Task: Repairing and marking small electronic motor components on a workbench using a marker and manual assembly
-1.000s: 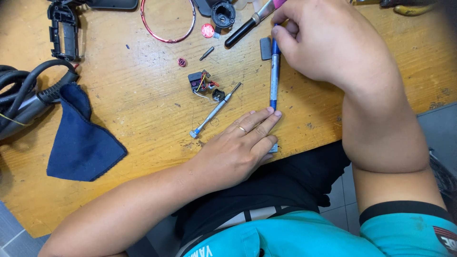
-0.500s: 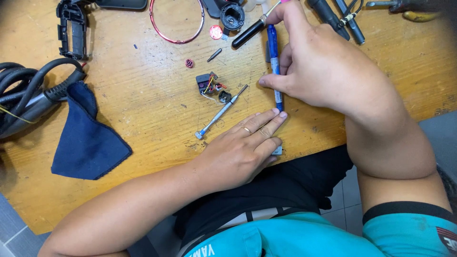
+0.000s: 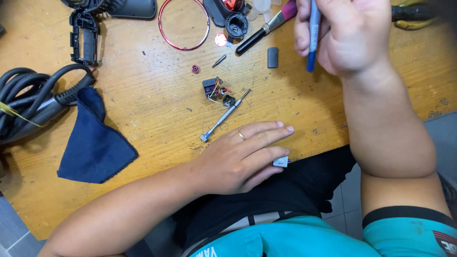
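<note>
My right hand (image 3: 352,35) is raised over the far side of the wooden table (image 3: 152,119), gripping a slim blue tool (image 3: 312,35) that points down. My left hand (image 3: 243,154) lies at the table's near edge with its fingers stretched out. A small white part (image 3: 281,162) shows beneath the fingertips, pinched there. Just beyond the left fingers lies a thin metal driver shaft (image 3: 223,116). At its far tip is a small black component with coloured wires (image 3: 214,89).
Blue cloth (image 3: 95,143) and thick black cable (image 3: 33,95) lie at left. Along the far edge are a black housing piece (image 3: 84,38), red wire ring (image 3: 183,24), round black part (image 3: 236,21), pink-handled screwdriver (image 3: 264,31), small black cap (image 3: 273,57) and yellow-handled pliers (image 3: 414,19).
My right hand has lifted the blue tool off the table and carried it away from the driver shaft. My left hand has stayed at the table edge.
</note>
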